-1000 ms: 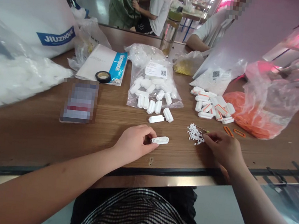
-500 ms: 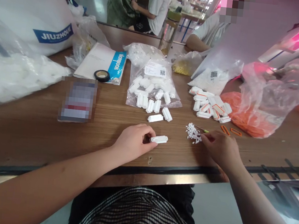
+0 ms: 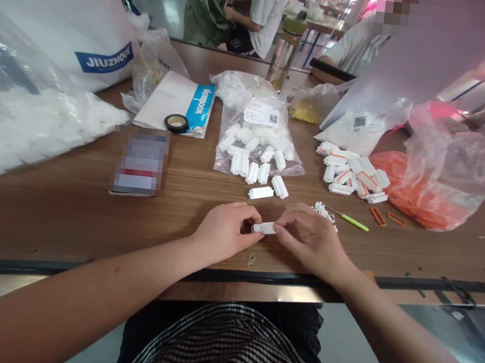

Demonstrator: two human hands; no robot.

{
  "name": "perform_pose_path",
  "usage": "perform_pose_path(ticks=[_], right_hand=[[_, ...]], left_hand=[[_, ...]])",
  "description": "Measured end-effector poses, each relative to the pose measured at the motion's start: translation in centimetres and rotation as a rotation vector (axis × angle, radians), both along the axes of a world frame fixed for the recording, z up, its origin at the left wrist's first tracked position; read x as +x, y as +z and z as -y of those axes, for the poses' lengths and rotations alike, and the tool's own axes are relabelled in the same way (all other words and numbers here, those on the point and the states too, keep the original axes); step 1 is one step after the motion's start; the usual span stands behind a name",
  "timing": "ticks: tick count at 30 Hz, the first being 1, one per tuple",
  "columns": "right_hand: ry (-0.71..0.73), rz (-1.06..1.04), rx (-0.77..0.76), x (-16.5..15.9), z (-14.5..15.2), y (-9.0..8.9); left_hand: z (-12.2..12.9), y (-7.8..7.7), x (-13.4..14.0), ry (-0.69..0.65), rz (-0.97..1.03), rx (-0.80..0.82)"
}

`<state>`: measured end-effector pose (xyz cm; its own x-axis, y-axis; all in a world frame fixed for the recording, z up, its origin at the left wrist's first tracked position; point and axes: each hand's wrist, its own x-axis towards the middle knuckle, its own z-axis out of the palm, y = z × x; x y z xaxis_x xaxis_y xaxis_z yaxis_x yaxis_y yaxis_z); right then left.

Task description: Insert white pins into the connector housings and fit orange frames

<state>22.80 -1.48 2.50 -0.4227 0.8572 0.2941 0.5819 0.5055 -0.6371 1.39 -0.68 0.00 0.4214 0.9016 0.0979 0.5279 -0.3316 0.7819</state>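
Observation:
My left hand point(image 3: 231, 226) pinches one end of a white connector housing point(image 3: 265, 228) with rows of small holes in its top, between thumb and forefinger just above the table. My right hand point(image 3: 310, 232) has its thumb and fingers pressed together at the housing's right end and covers that end. Whatever sits between those fingertips is hidden. Behind the right hand lies a small pile of tiny white pieces point(image 3: 324, 210), partly covered. A pick with a green handle point(image 3: 355, 222) rests beside the pile. Two loose white housings point(image 3: 261, 192) lie beyond my left hand.
Behind are a clear bag of white housings point(image 3: 254, 131), a heap of housings with orange inserts point(image 3: 356, 173) and a bag of orange parts point(image 3: 414, 194). Two orange frames point(image 3: 378, 216) lie right. Leftward are a phone point(image 3: 140, 162), black tape point(image 3: 176, 123) and a notebook point(image 3: 164, 98).
My right hand has moved left from the pile of tiny pieces to the housing, uncovering the green-handled pick. My left hand keeps hold of the housing. The whole view has shifted slightly.

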Motion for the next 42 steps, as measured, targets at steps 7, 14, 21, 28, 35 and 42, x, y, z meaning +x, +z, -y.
perform_pose_path(ticks=[7,14,21,28,35,42], right_hand=[[0.116,0.011,0.048,-1.4,-1.3,-0.9],[0.119,0.092,0.124,-1.4,-0.9,-1.1],[0.135,0.183,0.259,-1.1,-0.3,-0.9],[0.13,0.266,0.305,-1.6,0.4,-1.0],[-0.395,0.254,0.166,5.6,-0.2,-0.4],[-0.605,0.415,-0.19,12.4,-1.6,-1.1]], left_hand=[[-0.2,0.0,-0.1,-0.015,0.008,0.012],[-0.1,0.1,-0.1,-0.022,-0.015,0.005],[-0.1,0.2,-0.1,-0.003,-0.006,-0.017],[-0.1,-0.1,-0.2,-0.004,-0.004,-0.012],[-0.1,0.1,-0.2,-0.007,-0.033,-0.03],[-0.2,0.1,0.0,-0.004,-0.062,-0.004]])
